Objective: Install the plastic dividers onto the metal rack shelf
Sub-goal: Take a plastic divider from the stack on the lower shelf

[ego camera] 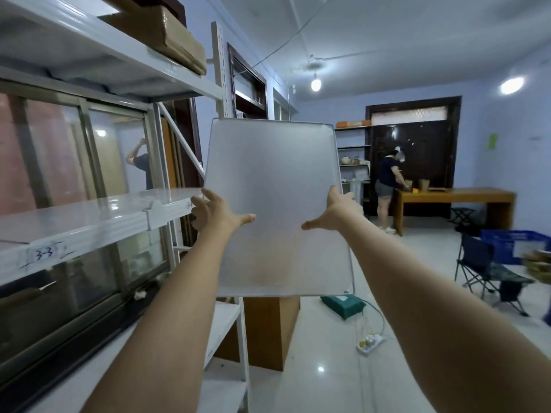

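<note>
Holding the frosted plastic divider [274,204] upright in mid-air, long axis vertical, I see the white metal rack [98,216] at left, a cardboard box [167,34] on its top shelf. My left hand [213,214] grips its left edge, thumb across the face; my right hand [337,211] grips the right edge likewise.

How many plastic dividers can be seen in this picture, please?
1. The translucent plastic divider is held up in the air between the left hand and right hand, beside the metal rack. Others may be out of view.
</note>
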Demonstrator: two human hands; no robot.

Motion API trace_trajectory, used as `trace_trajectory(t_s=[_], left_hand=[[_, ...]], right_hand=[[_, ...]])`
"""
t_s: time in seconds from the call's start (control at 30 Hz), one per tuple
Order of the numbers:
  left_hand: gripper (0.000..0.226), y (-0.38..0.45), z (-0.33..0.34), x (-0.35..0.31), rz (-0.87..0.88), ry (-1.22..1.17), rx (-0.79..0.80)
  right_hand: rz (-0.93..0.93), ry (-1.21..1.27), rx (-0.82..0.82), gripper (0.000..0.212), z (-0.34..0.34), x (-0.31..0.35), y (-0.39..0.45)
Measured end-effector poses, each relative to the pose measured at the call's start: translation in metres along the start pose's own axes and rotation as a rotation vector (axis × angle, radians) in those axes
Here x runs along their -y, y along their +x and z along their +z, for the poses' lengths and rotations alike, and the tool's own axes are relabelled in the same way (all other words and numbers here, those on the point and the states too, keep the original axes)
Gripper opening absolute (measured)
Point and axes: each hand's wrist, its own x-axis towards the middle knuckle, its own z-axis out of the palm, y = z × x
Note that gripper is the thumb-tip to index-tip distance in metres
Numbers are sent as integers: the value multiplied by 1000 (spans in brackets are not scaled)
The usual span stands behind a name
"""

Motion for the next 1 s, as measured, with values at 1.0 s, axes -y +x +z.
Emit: trace_trajectory(t_s=[1.0], left_hand=[[116,208,225,-75,-148,120,-57]], right_hand=[[-156,13,117,119,119,-56,314]])
